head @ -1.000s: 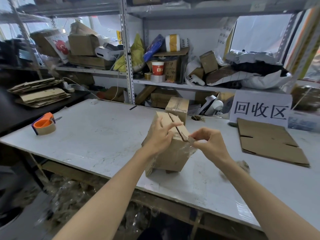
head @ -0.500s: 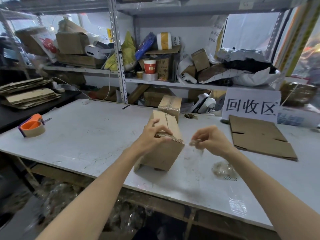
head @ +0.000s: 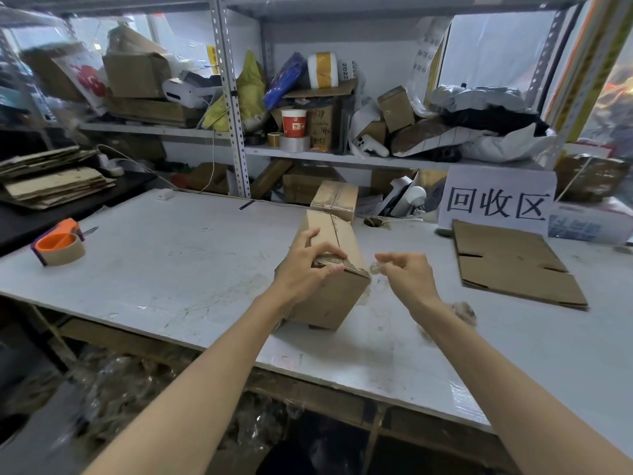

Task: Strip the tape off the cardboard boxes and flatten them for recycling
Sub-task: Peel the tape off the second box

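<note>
A brown cardboard box point(head: 337, 289) lies on the white table point(head: 164, 269), its top seam bare of tape. My left hand point(head: 305, 265) grips its near top edge, thumb and fingers curled over the flap. Just right of the box, my right hand point(head: 404, 272) pinches a strip of clear tape point(head: 375, 268) that hangs down, free of the top seam. A second taped box point(head: 337, 198) stands behind the first. A flattened box point(head: 507, 262) lies to the right.
A wad of stripped clear tape point(head: 462, 311) lies by my right forearm. An orange tape dispenser point(head: 60, 243) sits at the left. A white sign point(head: 496, 200) stands at the back right. Cluttered shelves point(head: 308, 156) rise behind; flattened cardboard point(head: 51, 180) is stacked far left.
My right hand has peeled the clear tape off the box's top seam and pulled it away to the right. My left hand shifted its hold to the near top edge.
</note>
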`<state>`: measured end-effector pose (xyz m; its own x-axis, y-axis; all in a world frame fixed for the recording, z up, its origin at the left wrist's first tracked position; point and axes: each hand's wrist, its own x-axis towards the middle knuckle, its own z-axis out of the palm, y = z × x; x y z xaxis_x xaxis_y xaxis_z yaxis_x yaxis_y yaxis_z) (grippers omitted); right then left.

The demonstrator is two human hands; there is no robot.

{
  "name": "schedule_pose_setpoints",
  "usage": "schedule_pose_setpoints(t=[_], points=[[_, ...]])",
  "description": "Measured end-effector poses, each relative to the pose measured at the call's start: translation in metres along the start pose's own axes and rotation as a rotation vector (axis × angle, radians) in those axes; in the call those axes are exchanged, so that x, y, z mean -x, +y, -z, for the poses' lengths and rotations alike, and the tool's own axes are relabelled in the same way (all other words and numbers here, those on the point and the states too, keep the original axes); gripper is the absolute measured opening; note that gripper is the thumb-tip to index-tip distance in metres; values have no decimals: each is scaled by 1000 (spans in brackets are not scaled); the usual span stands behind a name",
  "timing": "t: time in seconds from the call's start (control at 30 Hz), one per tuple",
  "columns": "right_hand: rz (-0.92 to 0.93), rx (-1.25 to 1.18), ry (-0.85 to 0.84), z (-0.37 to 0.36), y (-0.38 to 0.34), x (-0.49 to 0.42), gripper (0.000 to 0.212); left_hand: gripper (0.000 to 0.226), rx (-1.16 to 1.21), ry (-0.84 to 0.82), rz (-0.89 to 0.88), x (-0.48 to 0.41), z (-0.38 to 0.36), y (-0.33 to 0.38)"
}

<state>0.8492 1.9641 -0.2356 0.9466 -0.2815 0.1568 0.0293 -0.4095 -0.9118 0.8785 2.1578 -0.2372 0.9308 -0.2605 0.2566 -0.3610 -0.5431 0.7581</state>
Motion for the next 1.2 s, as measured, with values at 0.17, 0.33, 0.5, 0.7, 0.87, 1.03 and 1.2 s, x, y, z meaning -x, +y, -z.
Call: schedule_pose_setpoints(t=[0.17, 0.33, 0.5, 0.7, 0.87, 1.03, 1.2], points=[[-114, -94, -49, 7, 2, -4, 17, 17, 29, 16, -2, 1, -1, -2], [-119, -244, -155, 11, 2, 1, 26, 16, 127, 60, 4, 3, 2, 0], [172, -153, -292, 5, -13, 4, 54, 17, 191, 161, 9, 7, 13, 3], [291, -152, -131, -17, -20, 8, 38, 21, 190, 172, 32, 13, 24, 1], [307, -145, -250, -9, -24, 3, 26, 4, 157, 307, 34, 9, 24, -4], [209, -178, -265, 5, -17, 0, 24, 21, 107, 355, 22, 3, 18, -3], [85, 23, -14, 50, 18, -7, 19, 20, 142, 422, 75, -4, 35, -10]])
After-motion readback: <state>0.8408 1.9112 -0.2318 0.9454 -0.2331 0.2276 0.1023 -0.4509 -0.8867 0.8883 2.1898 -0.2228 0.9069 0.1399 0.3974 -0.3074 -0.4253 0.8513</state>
